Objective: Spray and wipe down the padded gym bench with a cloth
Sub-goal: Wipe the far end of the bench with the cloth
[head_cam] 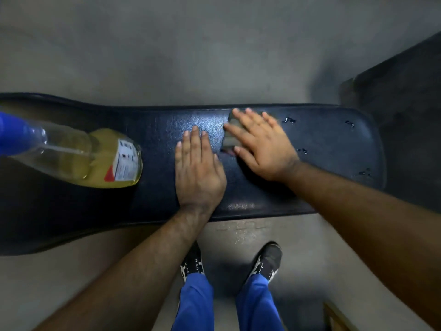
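Bench [322, 149], dark padded vinyl, runs lengthwise left to right across the view. Left of the hands on the bench stands a spray bottle [95, 158] of yellow liquid; its label print is too blurred to read. The left hand [199, 168] lies flat, fingers together. Just beside it, the right hand [260, 144] presses a grey cloth [229, 137], fingers spread.

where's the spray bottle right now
In the head view the spray bottle stands on the left part of the bench, to the left of the left hand, and neither hand touches it.
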